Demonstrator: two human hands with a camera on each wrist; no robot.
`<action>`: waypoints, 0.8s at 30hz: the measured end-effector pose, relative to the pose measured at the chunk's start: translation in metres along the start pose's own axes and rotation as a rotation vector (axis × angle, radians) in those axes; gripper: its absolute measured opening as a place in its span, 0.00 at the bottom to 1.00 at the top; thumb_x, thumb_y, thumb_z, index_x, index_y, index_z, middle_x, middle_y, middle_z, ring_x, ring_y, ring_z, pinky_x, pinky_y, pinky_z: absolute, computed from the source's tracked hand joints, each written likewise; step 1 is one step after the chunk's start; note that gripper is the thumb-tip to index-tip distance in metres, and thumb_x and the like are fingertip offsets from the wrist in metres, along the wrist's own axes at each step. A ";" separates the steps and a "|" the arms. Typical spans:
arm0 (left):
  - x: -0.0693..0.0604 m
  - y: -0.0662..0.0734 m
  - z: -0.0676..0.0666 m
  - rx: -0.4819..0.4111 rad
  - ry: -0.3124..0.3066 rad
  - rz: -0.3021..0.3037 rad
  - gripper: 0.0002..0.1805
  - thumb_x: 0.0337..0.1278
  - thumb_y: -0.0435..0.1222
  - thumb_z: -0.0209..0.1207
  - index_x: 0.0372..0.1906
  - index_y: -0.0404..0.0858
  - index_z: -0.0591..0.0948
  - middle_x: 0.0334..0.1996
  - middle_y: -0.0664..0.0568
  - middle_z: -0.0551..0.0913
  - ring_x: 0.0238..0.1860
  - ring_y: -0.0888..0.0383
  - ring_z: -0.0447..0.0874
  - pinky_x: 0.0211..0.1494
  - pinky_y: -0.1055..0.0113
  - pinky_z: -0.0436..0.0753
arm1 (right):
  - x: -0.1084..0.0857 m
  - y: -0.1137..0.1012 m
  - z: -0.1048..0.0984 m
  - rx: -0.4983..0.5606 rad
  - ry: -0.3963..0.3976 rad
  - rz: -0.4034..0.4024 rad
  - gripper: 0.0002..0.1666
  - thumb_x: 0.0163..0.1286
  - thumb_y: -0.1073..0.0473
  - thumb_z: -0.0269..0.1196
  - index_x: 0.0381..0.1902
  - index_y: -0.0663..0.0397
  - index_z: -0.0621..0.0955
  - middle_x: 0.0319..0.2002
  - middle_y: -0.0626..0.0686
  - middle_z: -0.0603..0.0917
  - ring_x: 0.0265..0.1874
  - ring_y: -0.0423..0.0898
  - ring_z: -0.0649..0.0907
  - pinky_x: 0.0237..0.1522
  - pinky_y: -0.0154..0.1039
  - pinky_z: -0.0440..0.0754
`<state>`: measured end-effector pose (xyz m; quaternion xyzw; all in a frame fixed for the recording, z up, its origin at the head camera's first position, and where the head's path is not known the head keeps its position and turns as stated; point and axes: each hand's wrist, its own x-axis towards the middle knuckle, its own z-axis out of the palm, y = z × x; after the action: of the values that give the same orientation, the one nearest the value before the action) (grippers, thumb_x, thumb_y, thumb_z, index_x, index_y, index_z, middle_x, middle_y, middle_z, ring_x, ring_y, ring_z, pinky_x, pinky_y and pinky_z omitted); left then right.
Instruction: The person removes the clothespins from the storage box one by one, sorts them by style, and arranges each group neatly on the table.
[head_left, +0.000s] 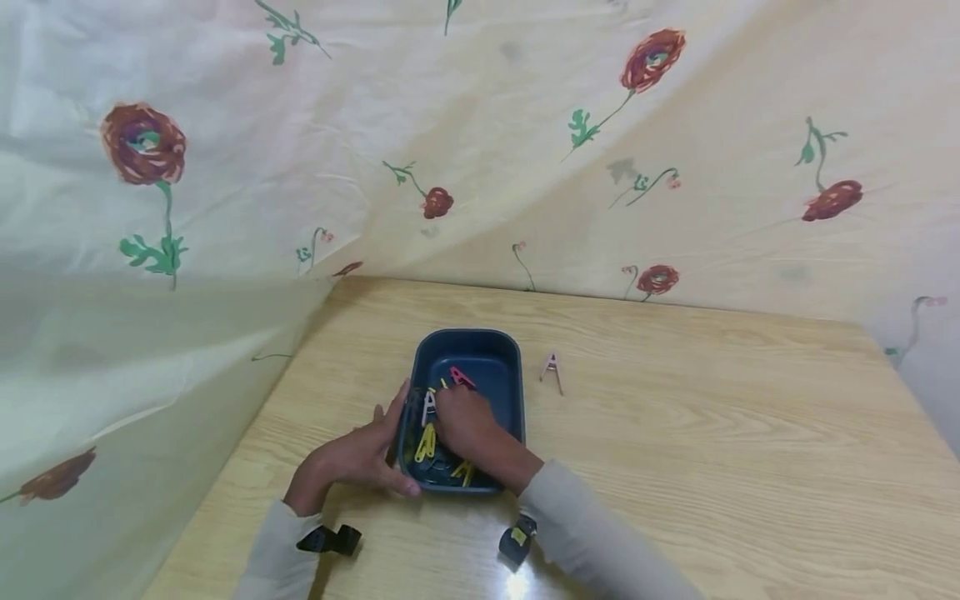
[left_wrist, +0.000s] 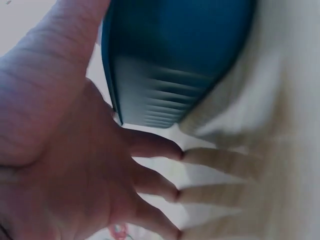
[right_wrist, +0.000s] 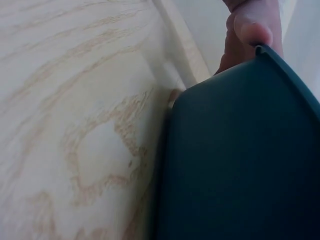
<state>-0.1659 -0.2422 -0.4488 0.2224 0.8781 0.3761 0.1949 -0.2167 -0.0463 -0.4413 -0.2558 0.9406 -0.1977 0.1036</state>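
Three risks noted, one grip unverified

The dark blue plastic tub [head_left: 504,383] stands on the wood-grain surface [head_left: 712,450], nearer the left edge than the right. The left hand [head_left: 367,454] has its fingers spread and extended along the tub's left side, thumb against the rim at the near-left corner; it braces the wall without closing round it. The right hand [head_left: 468,421] is down inside the tub. Whether it pinches anything cannot be told.

Risk one: the tub could slide or tip if the right hand presses on a wall, the left hand's hold being light. Risk two: the yellow clothespin [head_left: 426,443] and white-and-pink clothespin [head_left: 429,402] lie close together and could snag or come up as a pair. Risk three: the pale pink clothespin [head_left: 552,365], on the surface between the tub and the right edge, could be knocked by a sweep of the right forearm.

Obscured: the right fingertips, behind their own knuckles; part of the red-pink clothespin [head_left: 460,377] beside them; much of the yellow pieces [head_left: 465,472] at the tub's near end. Dark shapes on the tub floor are indistinct. Both wrist views show only outer walls, no contents.
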 end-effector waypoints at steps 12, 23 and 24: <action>-0.008 0.006 0.031 0.049 0.176 -0.138 0.75 0.40 0.64 0.72 0.80 0.50 0.30 0.79 0.42 0.44 0.75 0.30 0.31 0.66 0.24 0.35 | 0.001 -0.002 0.003 -0.100 -0.019 -0.026 0.08 0.69 0.60 0.64 0.41 0.59 0.84 0.28 0.50 0.80 0.22 0.42 0.77 0.22 0.36 0.79; -0.013 0.013 0.031 0.091 0.177 -0.188 0.74 0.41 0.67 0.69 0.79 0.52 0.29 0.78 0.38 0.46 0.75 0.32 0.32 0.67 0.25 0.35 | -0.004 -0.005 0.003 -0.109 -0.015 0.032 0.11 0.66 0.57 0.67 0.41 0.59 0.85 0.25 0.51 0.80 0.20 0.43 0.77 0.23 0.39 0.81; -0.014 0.012 0.030 0.094 0.175 -0.195 0.74 0.41 0.67 0.69 0.79 0.52 0.28 0.78 0.38 0.46 0.75 0.32 0.32 0.68 0.25 0.35 | -0.004 -0.005 0.002 -0.106 -0.009 0.040 0.10 0.65 0.57 0.67 0.40 0.59 0.85 0.25 0.50 0.80 0.20 0.43 0.77 0.23 0.39 0.80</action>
<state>-0.1356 -0.2248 -0.4565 0.1114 0.9259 0.3317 0.1426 -0.2102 -0.0491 -0.4408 -0.2430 0.9542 -0.1443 0.0983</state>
